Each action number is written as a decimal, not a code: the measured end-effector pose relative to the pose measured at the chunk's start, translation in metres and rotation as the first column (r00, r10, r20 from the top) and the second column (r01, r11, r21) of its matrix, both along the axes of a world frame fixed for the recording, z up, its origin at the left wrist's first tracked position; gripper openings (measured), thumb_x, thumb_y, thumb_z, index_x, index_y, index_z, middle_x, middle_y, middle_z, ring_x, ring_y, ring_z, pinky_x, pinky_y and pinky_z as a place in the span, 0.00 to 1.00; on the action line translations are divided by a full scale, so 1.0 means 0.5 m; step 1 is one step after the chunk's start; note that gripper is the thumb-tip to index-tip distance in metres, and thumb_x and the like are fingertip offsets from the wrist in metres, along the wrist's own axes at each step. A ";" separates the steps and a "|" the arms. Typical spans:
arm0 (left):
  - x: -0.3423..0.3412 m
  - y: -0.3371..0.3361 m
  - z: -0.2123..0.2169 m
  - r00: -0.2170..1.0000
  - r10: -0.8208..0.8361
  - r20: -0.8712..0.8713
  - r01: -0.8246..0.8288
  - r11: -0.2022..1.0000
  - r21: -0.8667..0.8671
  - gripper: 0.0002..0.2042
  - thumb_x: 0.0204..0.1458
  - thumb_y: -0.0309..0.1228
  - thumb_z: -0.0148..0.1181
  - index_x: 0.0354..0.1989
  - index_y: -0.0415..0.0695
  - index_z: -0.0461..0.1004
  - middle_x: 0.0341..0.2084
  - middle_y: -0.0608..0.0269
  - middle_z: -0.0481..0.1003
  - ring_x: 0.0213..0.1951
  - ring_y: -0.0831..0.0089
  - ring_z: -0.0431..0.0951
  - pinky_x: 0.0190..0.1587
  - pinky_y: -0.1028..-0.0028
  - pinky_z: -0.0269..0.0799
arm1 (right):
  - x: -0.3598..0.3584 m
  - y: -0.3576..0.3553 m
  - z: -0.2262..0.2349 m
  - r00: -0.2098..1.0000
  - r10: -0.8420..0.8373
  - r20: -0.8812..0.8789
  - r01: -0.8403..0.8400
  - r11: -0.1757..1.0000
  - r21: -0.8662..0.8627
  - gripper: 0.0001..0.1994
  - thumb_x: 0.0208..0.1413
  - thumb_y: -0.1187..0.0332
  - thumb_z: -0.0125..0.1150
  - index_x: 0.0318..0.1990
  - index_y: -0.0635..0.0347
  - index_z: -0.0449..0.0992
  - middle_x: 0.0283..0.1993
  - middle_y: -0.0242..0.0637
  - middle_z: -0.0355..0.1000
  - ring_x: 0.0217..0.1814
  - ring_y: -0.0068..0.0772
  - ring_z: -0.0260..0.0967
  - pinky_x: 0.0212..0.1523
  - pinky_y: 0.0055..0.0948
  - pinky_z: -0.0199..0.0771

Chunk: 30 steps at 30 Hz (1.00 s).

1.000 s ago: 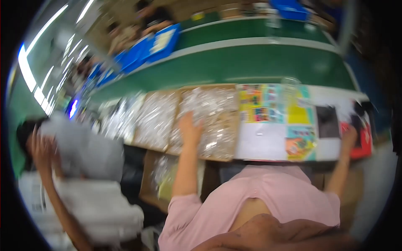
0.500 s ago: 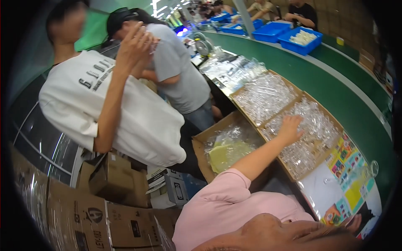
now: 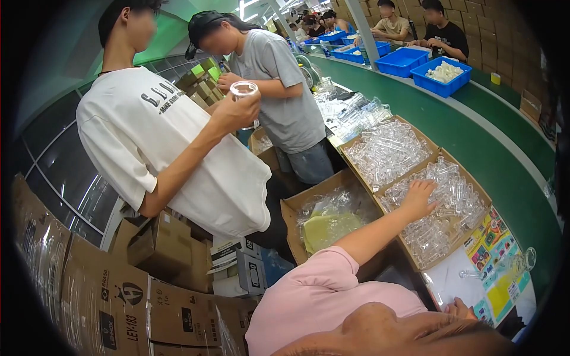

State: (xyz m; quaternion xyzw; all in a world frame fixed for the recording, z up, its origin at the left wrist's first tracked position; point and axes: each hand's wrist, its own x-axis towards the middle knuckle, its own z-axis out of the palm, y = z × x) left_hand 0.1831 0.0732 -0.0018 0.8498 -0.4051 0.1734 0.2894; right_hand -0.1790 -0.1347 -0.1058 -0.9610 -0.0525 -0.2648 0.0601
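My left hand (image 3: 420,199), at the end of a pink sleeve, reaches over a shallow cardboard box (image 3: 482,221) and rests on a heap of clear plastic pieces (image 3: 460,193). Its fingers are stretched out and slightly apart, with nothing visibly gripped. Partly hidden low at the right, my right hand (image 3: 461,310) lies by the near table edge, its fingers loosely extended and seemingly bare. Beyond it, a clear tube-like piece with a round flared end (image 3: 522,261) lies on a colourful printed sheet (image 3: 490,234).
Another box of clear pieces (image 3: 389,151) adjoins mine. Below the table, an open carton (image 3: 291,216) holds yellowish sheets and film. A person in white (image 3: 178,142) holds a clear cup (image 3: 244,90); another wears grey (image 3: 276,89). Blue bins (image 3: 442,86) line the green conveyor (image 3: 475,127).
My right hand has moved left along the near table edge. The person in white has lowered a raised hand, showing the clear cup. My left hand stays over the heap; the view has shifted slightly.
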 end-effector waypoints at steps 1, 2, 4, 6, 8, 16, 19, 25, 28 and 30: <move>-0.001 0.000 0.002 1.000 0.000 -0.011 0.000 1.000 -0.002 0.25 0.45 0.37 0.61 0.52 0.43 0.65 0.52 0.54 0.65 0.53 0.55 0.62 0.60 0.57 0.51 | -0.002 -0.001 -0.005 1.000 0.001 0.002 -0.001 1.000 0.001 0.07 0.44 0.75 0.60 0.33 0.63 0.73 0.40 0.44 0.70 0.36 0.43 0.68 0.36 0.39 0.66; 0.000 0.001 0.003 1.000 0.001 -0.024 -0.002 1.000 -0.003 0.25 0.44 0.37 0.61 0.51 0.42 0.66 0.51 0.54 0.65 0.54 0.55 0.62 0.61 0.57 0.50 | 0.000 0.011 0.008 1.000 -0.001 0.006 0.001 0.998 0.062 0.08 0.45 0.76 0.58 0.35 0.63 0.73 0.40 0.45 0.70 0.36 0.44 0.67 0.37 0.39 0.66; 0.002 0.001 0.000 1.000 -0.002 -0.026 0.002 1.000 -0.008 0.25 0.44 0.37 0.61 0.51 0.42 0.66 0.51 0.54 0.65 0.54 0.55 0.61 0.61 0.57 0.50 | 0.001 0.042 0.043 1.000 -0.007 0.010 0.005 0.984 0.180 0.11 0.46 0.78 0.55 0.40 0.62 0.71 0.40 0.46 0.69 0.37 0.47 0.66 0.40 0.41 0.66; 0.002 0.003 -0.001 1.000 -0.004 -0.026 0.004 1.000 -0.013 0.25 0.44 0.37 0.61 0.52 0.42 0.66 0.51 0.54 0.65 0.54 0.55 0.61 0.61 0.57 0.50 | 0.003 0.061 0.064 1.000 -0.013 0.016 0.007 0.955 0.297 0.15 0.48 0.80 0.51 0.45 0.62 0.70 0.39 0.48 0.68 0.38 0.51 0.64 0.42 0.42 0.66; 0.002 0.003 -0.002 1.000 -0.006 -0.028 0.005 1.000 -0.019 0.25 0.44 0.36 0.61 0.52 0.43 0.66 0.51 0.54 0.65 0.54 0.54 0.61 0.61 0.57 0.49 | 0.004 0.065 0.067 0.999 -0.029 0.032 0.018 0.956 0.294 0.16 0.46 0.81 0.51 0.45 0.62 0.71 0.38 0.48 0.69 0.38 0.51 0.64 0.41 0.42 0.66; 0.000 0.001 -0.004 1.000 -0.004 0.011 0.004 1.000 -0.020 0.24 0.46 0.37 0.61 0.53 0.45 0.66 0.52 0.55 0.65 0.52 0.54 0.62 0.59 0.58 0.52 | -0.001 0.064 0.070 0.998 -0.058 0.023 0.047 0.947 0.318 0.11 0.48 0.79 0.54 0.41 0.63 0.74 0.39 0.48 0.70 0.38 0.51 0.66 0.42 0.41 0.67; -0.001 0.003 0.001 1.000 0.000 -0.011 0.000 1.000 -0.012 0.24 0.46 0.37 0.60 0.53 0.45 0.65 0.52 0.56 0.65 0.52 0.54 0.62 0.59 0.58 0.52 | 0.004 0.065 0.076 0.998 -0.061 0.014 0.054 0.950 0.306 0.11 0.48 0.78 0.55 0.41 0.63 0.74 0.40 0.48 0.71 0.38 0.50 0.66 0.42 0.41 0.67; 0.004 -0.002 0.000 1.000 -0.010 -0.022 0.009 1.000 -0.015 0.25 0.46 0.37 0.61 0.53 0.44 0.65 0.52 0.55 0.64 0.52 0.54 0.62 0.59 0.59 0.52 | 0.013 0.069 0.094 0.998 -0.067 -0.001 0.064 0.956 0.288 0.09 0.49 0.76 0.56 0.40 0.63 0.74 0.40 0.48 0.71 0.39 0.50 0.66 0.42 0.40 0.68; 0.004 0.005 -0.002 1.000 0.016 -0.018 -0.016 1.000 -0.004 0.25 0.45 0.37 0.61 0.52 0.44 0.65 0.52 0.55 0.64 0.53 0.54 0.61 0.60 0.58 0.51 | 0.021 0.074 0.098 0.999 -0.032 0.014 0.027 0.955 0.294 0.09 0.50 0.75 0.56 0.39 0.63 0.74 0.40 0.48 0.71 0.39 0.50 0.67 0.42 0.40 0.68; 0.000 0.001 -0.002 0.999 0.034 -0.009 -0.034 0.999 0.003 0.25 0.45 0.37 0.61 0.52 0.44 0.65 0.52 0.55 0.65 0.54 0.54 0.61 0.60 0.58 0.51 | 0.014 0.073 0.100 1.000 -0.015 0.027 0.006 0.955 0.295 0.08 0.50 0.75 0.56 0.39 0.63 0.74 0.41 0.48 0.71 0.39 0.50 0.67 0.43 0.40 0.68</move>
